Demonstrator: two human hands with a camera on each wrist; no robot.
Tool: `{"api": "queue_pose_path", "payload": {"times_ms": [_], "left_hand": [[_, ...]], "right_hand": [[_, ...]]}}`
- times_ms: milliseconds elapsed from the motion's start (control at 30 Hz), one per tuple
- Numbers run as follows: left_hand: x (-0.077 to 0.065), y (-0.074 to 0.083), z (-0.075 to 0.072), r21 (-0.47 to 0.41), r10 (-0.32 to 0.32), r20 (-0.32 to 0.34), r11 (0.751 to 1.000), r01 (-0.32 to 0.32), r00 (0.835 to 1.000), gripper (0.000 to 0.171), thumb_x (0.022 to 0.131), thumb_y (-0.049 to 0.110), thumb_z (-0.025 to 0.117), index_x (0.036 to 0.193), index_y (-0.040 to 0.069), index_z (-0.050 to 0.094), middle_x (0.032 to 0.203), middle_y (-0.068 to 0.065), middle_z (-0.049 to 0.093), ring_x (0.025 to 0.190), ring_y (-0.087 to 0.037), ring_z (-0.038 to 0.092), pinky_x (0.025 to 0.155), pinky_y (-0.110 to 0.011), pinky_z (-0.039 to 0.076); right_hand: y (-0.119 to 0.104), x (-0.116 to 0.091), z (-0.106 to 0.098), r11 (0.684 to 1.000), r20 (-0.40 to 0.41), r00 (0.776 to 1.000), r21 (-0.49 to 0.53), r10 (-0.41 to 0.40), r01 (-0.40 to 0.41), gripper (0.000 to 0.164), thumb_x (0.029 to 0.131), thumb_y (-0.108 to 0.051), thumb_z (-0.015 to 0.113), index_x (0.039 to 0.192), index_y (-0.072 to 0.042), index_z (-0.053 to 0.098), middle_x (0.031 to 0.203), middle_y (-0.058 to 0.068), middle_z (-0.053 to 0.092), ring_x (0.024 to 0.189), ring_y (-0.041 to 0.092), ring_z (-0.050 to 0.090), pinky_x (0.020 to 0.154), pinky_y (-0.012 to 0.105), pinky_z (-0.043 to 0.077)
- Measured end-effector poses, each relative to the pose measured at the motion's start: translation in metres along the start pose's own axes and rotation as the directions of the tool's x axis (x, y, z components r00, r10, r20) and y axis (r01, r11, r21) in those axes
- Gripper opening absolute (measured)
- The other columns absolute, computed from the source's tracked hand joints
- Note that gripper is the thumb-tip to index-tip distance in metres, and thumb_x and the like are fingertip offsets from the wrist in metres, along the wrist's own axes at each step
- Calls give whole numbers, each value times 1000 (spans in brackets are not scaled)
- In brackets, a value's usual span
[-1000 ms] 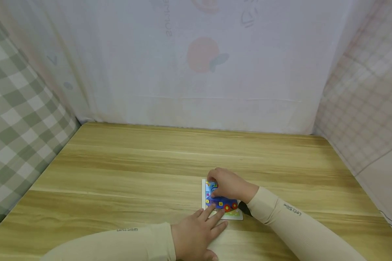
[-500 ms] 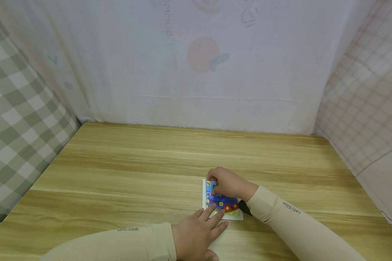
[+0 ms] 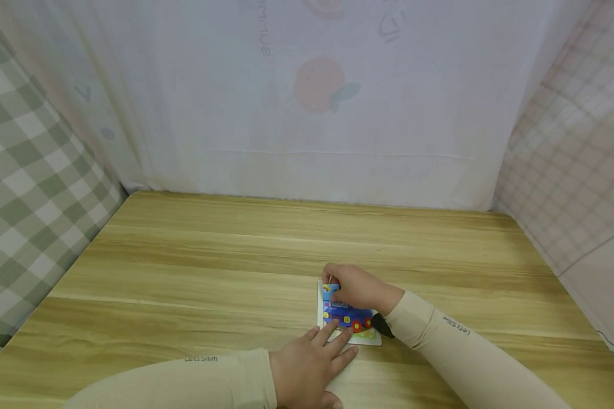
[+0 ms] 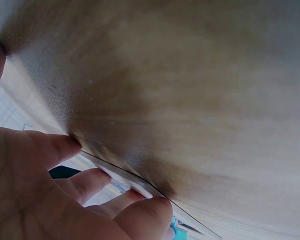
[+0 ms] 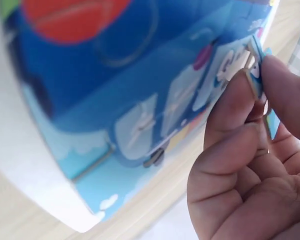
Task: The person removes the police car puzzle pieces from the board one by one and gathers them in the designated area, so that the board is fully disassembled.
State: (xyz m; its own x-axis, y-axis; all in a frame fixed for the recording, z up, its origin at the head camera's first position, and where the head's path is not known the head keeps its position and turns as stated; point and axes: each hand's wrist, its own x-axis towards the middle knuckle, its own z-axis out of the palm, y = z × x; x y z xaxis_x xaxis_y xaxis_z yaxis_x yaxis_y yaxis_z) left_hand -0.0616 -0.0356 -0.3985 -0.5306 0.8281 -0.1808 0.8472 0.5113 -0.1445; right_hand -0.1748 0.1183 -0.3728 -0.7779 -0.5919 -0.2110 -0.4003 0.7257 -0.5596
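Note:
A jigsaw puzzle board point(image 3: 319, 309) with a white border lies on the table, showing a blue vehicle with red wheels. My right hand point(image 3: 359, 288) is over its far part. In the right wrist view, the thumb and fingers of that hand pinch a small blue puzzle piece point(image 5: 255, 75), raised at the edge of the picture. Part of the piece is hidden by the fingertips. My left hand point(image 3: 309, 363) rests palm down, its spread fingers touching the board's near left part. In the left wrist view, the left fingers point(image 4: 145, 215) press along the board's edge.
Wood-grained table point(image 3: 184, 272) surrounds the board. A white printed cloth point(image 3: 307, 142) hangs along the far edge. Checked cloth point(image 3: 25, 187) borders the left side, and another patterned cloth point(image 3: 573, 147) the right. A black object or strap point(image 3: 382, 326) shows beneath the right wrist.
My right fingertips shift slightly at the far left of the board, and a little more of the picture's pale windows shows. The left hand stays in place.

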Motion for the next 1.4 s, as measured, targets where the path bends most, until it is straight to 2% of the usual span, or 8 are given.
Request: {"api": "queue_pose_path", "payload": {"times_ms": [267, 433, 533, 933, 1200, 1400], "left_hand": [[2, 0, -1, -19, -7, 32, 1000, 7, 999, 78, 89, 73, 36, 152, 26, 32, 157, -1, 26, 143, -26, 26, 104, -33, 40], [2, 1, -1, -5, -15, 33, 1000, 15, 999, 78, 89, 73, 36, 151, 26, 33, 157, 0, 27, 143, -26, 26, 104, -33, 40], [2, 2, 0, -8, -19, 34, 1000, 19, 999, 78, 89, 74, 36, 151, 27, 34, 157, 0, 27, 143, -26, 26, 104, -34, 40], [2, 2, -2, -56, -32, 70, 998, 36, 997, 77, 89, 73, 37, 151, 28, 33, 158, 1, 25, 144, -27, 23, 105, -35, 39], [1, 3, -2, -38, -32, 35, 999, 33, 999, 77, 89, 73, 38, 150, 27, 35, 157, 0, 27, 144, -27, 25, 104, -35, 40], [2, 2, -1, -42, -29, 33, 999, 30, 999, 77, 89, 73, 38, 150, 27, 35, 157, -1, 27, 144, -28, 25, 104, -35, 40]], "right_hand": [[2, -5, -7, 998, 10, 999, 42, -44, 43, 16, 86, 0, 68, 94, -10, 58, 84, 0, 56, 74, 14, 51, 66, 29, 46], [8, -8, -14, 995, -18, 996, 53, -88, 89, 11, 89, -3, 66, 96, -9, 60, 85, -1, 57, 77, 12, 50, 70, 29, 46], [13, -11, -18, 993, -41, 995, 76, -88, 91, 9, 90, -5, 65, 98, -9, 62, 86, -1, 59, 76, 12, 51, 70, 29, 46], [44, -28, -37, 982, -140, 990, 187, 9, 17, 11, 89, -4, 66, 101, -2, 65, 90, 4, 61, 80, 17, 52, 71, 31, 47], [65, -44, -47, 955, -117, 990, 295, 76, -39, 15, 89, -4, 65, 103, 2, 64, 91, 6, 63, 82, 17, 54, 69, 28, 47], [82, -55, -51, 941, -77, 989, 326, 127, -95, 17, 90, -4, 63, 105, 4, 63, 91, 6, 64, 81, 15, 55, 68, 26, 48]]}}
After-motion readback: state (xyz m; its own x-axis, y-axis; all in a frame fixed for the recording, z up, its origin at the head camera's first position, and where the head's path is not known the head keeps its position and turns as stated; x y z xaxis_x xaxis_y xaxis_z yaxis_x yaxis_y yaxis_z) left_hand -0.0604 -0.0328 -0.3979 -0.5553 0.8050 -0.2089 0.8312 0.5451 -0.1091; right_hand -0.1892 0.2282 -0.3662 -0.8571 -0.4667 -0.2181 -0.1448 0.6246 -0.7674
